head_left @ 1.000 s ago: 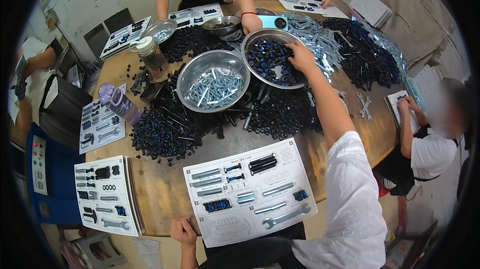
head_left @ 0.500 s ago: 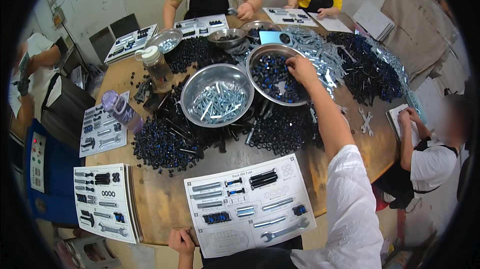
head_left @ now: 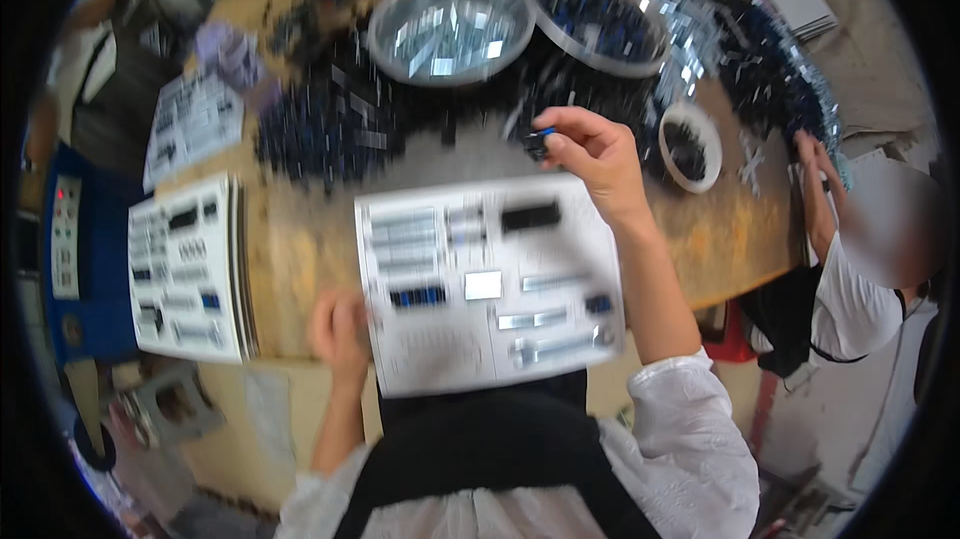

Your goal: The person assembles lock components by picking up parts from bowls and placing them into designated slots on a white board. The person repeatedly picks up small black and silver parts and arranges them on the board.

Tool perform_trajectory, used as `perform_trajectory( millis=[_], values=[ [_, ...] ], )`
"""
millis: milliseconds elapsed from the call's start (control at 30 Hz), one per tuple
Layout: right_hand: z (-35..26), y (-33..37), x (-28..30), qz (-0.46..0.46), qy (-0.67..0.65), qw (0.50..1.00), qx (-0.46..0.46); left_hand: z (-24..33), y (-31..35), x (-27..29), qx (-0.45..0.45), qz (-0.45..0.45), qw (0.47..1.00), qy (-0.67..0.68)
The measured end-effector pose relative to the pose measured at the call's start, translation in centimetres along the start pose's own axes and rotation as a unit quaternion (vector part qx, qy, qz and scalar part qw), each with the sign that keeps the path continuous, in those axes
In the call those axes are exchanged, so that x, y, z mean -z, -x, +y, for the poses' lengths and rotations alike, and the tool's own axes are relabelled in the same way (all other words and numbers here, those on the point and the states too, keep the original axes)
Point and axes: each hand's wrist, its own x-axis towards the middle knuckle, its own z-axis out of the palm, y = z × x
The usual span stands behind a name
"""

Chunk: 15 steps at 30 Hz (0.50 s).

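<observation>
blue small part (head_left: pixel 541 142), blurred, pinched in the right hand (head_left: pixel 592 157) above the sheet (head_left: pixel 488 284); left hand (head_left: pixel 338 331) seemingly grips the sheet's near edge.

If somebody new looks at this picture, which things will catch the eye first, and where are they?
First comes the right hand, raised over the middle of the wooden table and pinching a small dark part with a blue end. Just below it lies a big printed parts sheet, with the left hand resting at its left edge. Along the far side stand two round metal bowls, among dark heaps of small parts.
</observation>
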Motion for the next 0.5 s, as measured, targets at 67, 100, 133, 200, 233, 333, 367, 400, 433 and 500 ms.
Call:
perform_trajectory(
  millis=[67, 100, 133, 200, 233, 333, 367, 400, 433, 500],
  values=[
    [1.7, 4.3, -2.6, -0.011, -0.01, 1.0, -0.01, 5.6, -3.4, -5.1, -0.089, -0.176, 0.979, -0.048],
    [2.0, 5.6, -4.1, -0.007, -0.017, 1.0, -0.016, 6.9, -4.2, -7.3, -0.07, -0.215, 0.973, -0.032],
    [2.7, 6.2, -5.4, -0.025, -0.014, 0.999, -0.013, 7.9, -4.3, -8.6, -0.035, -0.234, 0.972, -0.011],
    [3.2, 7.3, -6.2, -0.021, -0.016, 1.0, -0.017, 9.3, -4.4, -10.1, -0.092, -0.259, 0.958, -0.085],
    [3.5, 8.2, -6.4, -0.014, -0.027, 0.999, -0.029, 9.4, -4.0, -10.2, -0.105, -0.259, 0.952, -0.123],
    [3.8, 10.0, -6.5, 0.021, -0.003, 0.996, -0.086, 7.8, -2.6, -10.0, -0.006, -0.243, 0.967, -0.071],
    [3.7, 10.3, -6.6, 0.036, 0.0, 0.993, -0.113, 6.7, -2.8, -9.6, -0.028, -0.234, 0.966, -0.106],
    [3.9, 10.1, -6.4, 0.057, 0.088, 0.987, -0.12, 5.1, -3.3, -9.0, -0.047, -0.227, 0.962, -0.143],
    [4.3, 9.6, -6.2, 0.087, 0.13, 0.982, -0.106, 4.1, -3.7, -8.8, -0.065, -0.218, 0.957, -0.18],
    [5.3, 8.9, -6.1, 0.062, 0.232, 0.967, -0.084, 2.0, -4.1, -9.0, -0.076, -0.261, 0.929, -0.253]
  ],
)
